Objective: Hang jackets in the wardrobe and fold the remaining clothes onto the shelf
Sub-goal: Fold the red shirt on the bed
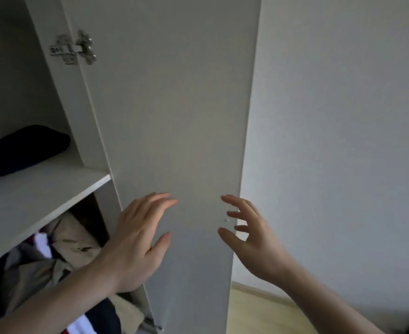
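Observation:
A white wardrobe stands open, its door (174, 104) swung out towards me. A dark folded garment (22, 150) lies on the white shelf (37, 198) at the left. Below the shelf a heap of unfolded clothes (54, 256), beige, white and dark, fills the lower compartment. My left hand (136, 242) is spread in front of the door's inner face, fingers straight, holding nothing. My right hand (249, 239) hovers at the door's free edge, fingers loosely spread and slightly curled, also holding nothing. I cannot tell whether either hand touches the door.
A metal hinge (74, 48) joins the door to the wardrobe side panel. A plain white wall (343, 141) rises to the right. A strip of pale wooden floor (266, 314) with a skirting board shows at the bottom right.

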A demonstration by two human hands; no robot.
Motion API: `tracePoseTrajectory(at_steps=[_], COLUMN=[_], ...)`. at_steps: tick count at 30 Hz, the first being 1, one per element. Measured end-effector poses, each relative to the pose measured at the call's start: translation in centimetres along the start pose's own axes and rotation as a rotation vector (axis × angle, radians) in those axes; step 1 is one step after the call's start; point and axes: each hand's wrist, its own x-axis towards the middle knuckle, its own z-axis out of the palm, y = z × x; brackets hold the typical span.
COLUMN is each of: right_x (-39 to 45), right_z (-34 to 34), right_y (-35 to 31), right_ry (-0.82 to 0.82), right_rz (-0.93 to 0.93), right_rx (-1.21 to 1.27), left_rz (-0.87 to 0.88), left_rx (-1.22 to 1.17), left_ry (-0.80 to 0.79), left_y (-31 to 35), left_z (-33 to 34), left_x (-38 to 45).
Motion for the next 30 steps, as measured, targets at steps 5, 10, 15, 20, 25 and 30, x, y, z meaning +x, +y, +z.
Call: tracePoseTrajectory(at_steps=[5,10,15,20,25,30], right_x=[-12.5,-25.0,-36.5,-46.9,-56.1,-63.4], right_z=[-12.7,-23.2,-31.5,-38.9,-45.5,-52.3], right_y=[5.3,10.2,12.8,14.7,16.8,19.3], right_ry=[0.150,0.300,0.488,0.691,0.825,0.953], right_rz=[0.202,0.402,0.587,0.765,0.930,1.050], right_rx=[-0.067,-0.128,-0.156,-0.200,-0.243,-0.252], left_rz=[0.136,0.281,0.416,0.555,0.709,0.829], left_rx=[-0.166,-0.309,-0.420,-0.458,-0.498,-0.551], left_ry=[-0.061,-0.210,-0.386,-0.539,-0.653,-0.752], left_y=[13.6,28.3,41.5,53.0,64.4,75.7], left_z=[10.0,20.0,27.0,32.8,39.1,46.2], left_x=[1.9,2.5,2.6,4.0,5.2,6.5])
